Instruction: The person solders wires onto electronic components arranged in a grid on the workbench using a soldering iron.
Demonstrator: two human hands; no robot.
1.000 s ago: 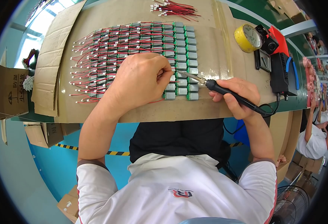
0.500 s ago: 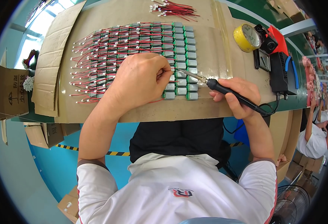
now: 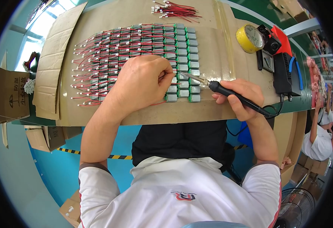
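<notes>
A soldering iron (image 3: 233, 95) with a black handle is gripped in my right hand (image 3: 246, 97). Its metal tip points left and meets the rows of parts just beside my left fingertips. My left hand (image 3: 147, 79) is closed in a pinch over the rows; what lies between its thumb and fingers is hidden. Small silver motors with green boards (image 3: 182, 52) stand in tight rows on the brown cardboard. Red and black wires with white connectors (image 3: 98, 57) run off the left side of the rows. My left hand and wrist cover part of them.
A bundle of loose red and black wires (image 3: 176, 10) lies at the far edge. To the right are a roll of yellow tape (image 3: 250, 38), a black soldering station (image 3: 286, 76) and a red-orange item (image 3: 283, 42). A cardboard flap (image 3: 58, 60) stands at the left.
Both hands stay almost in place. The soldering iron has shifted very slightly to the left, its tip still by my left fingertips.
</notes>
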